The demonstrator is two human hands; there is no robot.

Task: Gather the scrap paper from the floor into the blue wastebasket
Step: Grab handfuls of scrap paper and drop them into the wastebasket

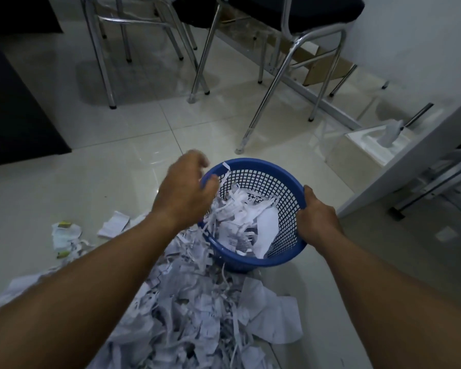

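Note:
The blue mesh wastebasket (282, 179) stands on the tiled floor, tilted toward me and partly filled with white shredded paper (240, 217). My right hand (317, 217) grips its right rim. Over the left rim, my left hand (184, 190) has its fingers curled round a bunch of paper strips that hang below the palm; the fingertips are blurred. A large heap of scrap paper (197, 310) lies on the floor just in front of the basket, reaching to the bottom edge of the view. A few loose crumpled scraps (64, 235) lie to the left.
Chrome chair legs (197, 75) and dark-seated chairs stand behind the basket. At the right are a white door or panel (410, 155), a white tissue box (378, 145) and a metal frame. A dark cabinet (16, 102) fills the left side.

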